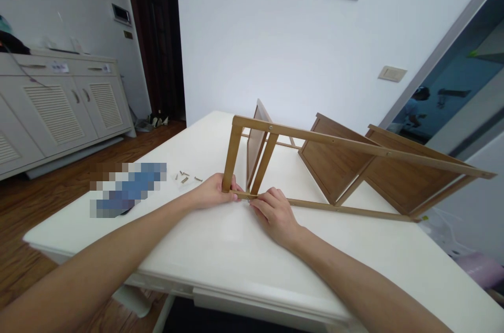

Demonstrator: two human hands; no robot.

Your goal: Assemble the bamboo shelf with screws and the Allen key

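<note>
A wooden shelf frame [303, 133] lies on its side across the white table [220, 249], its long rails running to the right. My left hand [214, 191] is closed around the frame's near-left lower corner, thumb and fingers on the lower rail. Just right of it, my right hand [277, 215] pinches at the same rail where a cross slat [265, 165] meets it. A tiny shiny spot shows at those fingertips, too small to name. Several loose screws [185, 179] lie on the table left of the frame.
Brown shelf panels [338, 157] stand tilted inside the frame. A pixelated blue patch [134, 188] covers something on the table's left side. Behind are a white wall, a white cabinet [59, 107] and a dark door [157, 39]. A person [411, 110] appears at the far right.
</note>
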